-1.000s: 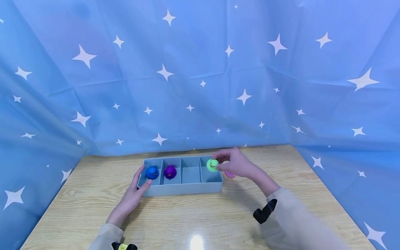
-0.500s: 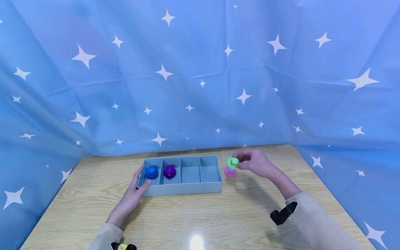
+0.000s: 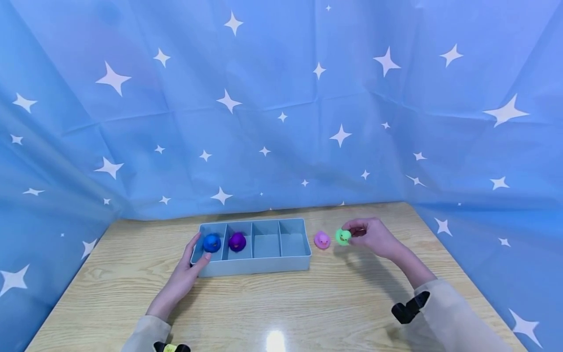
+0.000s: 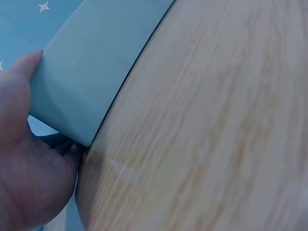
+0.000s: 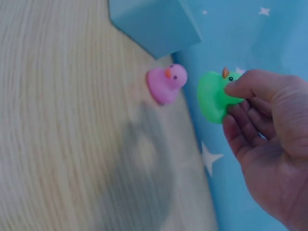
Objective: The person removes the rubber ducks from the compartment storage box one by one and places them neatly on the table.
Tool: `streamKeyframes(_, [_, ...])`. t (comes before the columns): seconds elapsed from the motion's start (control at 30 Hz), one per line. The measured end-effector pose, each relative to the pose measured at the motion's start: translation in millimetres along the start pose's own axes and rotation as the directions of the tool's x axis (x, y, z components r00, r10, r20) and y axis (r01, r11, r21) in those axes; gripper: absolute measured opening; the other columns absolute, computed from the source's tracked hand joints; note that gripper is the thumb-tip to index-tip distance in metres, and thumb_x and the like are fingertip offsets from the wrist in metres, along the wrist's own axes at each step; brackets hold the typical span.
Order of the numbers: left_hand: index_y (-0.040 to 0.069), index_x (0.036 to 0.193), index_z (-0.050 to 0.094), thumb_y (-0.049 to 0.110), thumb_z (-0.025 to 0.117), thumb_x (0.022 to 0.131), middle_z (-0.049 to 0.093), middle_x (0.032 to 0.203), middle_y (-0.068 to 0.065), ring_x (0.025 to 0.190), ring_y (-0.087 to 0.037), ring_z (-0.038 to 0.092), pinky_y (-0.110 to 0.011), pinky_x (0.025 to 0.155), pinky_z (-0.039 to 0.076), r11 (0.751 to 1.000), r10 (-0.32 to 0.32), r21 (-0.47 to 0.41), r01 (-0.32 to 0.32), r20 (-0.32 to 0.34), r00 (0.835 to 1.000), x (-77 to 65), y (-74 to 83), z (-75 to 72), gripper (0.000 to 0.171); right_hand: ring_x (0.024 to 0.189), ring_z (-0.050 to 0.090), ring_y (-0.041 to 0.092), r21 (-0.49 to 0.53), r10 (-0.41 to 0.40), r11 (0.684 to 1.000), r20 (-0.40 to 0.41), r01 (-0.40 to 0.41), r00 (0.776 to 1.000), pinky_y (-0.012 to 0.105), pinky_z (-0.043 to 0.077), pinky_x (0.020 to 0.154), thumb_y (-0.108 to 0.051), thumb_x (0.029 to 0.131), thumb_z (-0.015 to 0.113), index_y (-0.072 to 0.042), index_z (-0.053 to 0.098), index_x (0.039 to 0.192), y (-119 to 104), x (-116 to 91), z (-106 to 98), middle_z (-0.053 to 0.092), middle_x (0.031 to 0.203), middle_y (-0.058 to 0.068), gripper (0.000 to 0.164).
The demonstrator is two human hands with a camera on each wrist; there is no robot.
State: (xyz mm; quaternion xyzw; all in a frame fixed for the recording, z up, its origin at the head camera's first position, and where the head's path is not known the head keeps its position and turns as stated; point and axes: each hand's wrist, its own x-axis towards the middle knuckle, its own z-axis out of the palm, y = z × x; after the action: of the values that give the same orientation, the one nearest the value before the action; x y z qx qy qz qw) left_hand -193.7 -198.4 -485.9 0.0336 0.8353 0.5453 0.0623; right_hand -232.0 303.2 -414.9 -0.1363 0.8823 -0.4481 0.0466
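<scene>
My right hand (image 3: 374, 238) pinches a green rubber duck (image 3: 343, 237) between thumb and fingers, to the right of the box. In the right wrist view the green duck (image 5: 211, 97) appears raised off the table. A pink rubber duck (image 3: 322, 240) sits on the table between it and the box. My left hand (image 3: 184, 271) holds the left end of a light blue divided box (image 3: 255, 266), thumb at the front rim. The left wrist view shows the thumb against the box wall (image 4: 91, 67), other fingers partly hidden. Inside are a blue duck (image 3: 212, 242) and a purple duck (image 3: 237, 241), in separate left compartments.
The box stands on a wooden table (image 3: 272, 308) near its back edge. Behind the table hangs a blue curtain (image 3: 281, 161) with white stars, which also runs along both sides.
My right hand has carried the green duck rightward, from over the box's right compartment, past the pink duck to its right side. The left hand stays on the box.
</scene>
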Motion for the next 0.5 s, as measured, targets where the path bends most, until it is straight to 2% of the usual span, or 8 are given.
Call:
streamKeyframes(0.17, [0.027, 0.166, 0.003, 0.041, 0.050, 0.109, -0.003, 0.170, -0.021, 0.152, -0.050, 0.000, -0.073, 0.115, 0.010, 1.000, -0.006, 0.003, 0.006, 0.003, 1.000, 0.6, -1.3, -0.9, 0.076, 0.096, 0.063, 0.024, -0.007, 0.033, 0.999, 0.015, -0.033, 0.999, 0.026, 0.055, 0.075, 0.003, 0.084, 0.074, 0.009, 0.070, 0.117, 12, 0, 2, 0.071, 0.106, 0.015, 0.033])
streamKeyframes(0.3, [0.026, 0.167, 0.002, 0.040, 0.050, 0.109, -0.004, 0.170, -0.021, 0.152, -0.050, -0.002, -0.073, 0.115, 0.009, 1.000, -0.011, -0.005, 0.011, 0.007, 1.000, 1.0, -2.2, -1.1, 0.077, 0.095, 0.062, 0.024, -0.050, 0.057, 0.997, 0.032, -0.056, 0.998, 0.026, 0.054, 0.074, 0.004, 0.083, 0.073, 0.009, 0.070, 0.116, 22, 3, 4, 0.070, 0.107, 0.015, 0.033])
streamKeyframes(0.5, [0.027, 0.166, 0.002, 0.040, 0.050, 0.109, -0.004, 0.170, -0.021, 0.152, -0.050, -0.002, -0.073, 0.115, 0.010, 1.000, -0.015, -0.002, 0.015, 0.007, 1.000, 0.4, -1.6, -1.4, 0.076, 0.089, 0.061, 0.022, -0.085, 0.065, 0.995, 0.057, -0.060, 0.996, 0.027, 0.053, 0.071, 0.007, 0.081, 0.071, 0.008, 0.071, 0.114, 33, 12, 4, 0.069, 0.099, 0.012, 0.033])
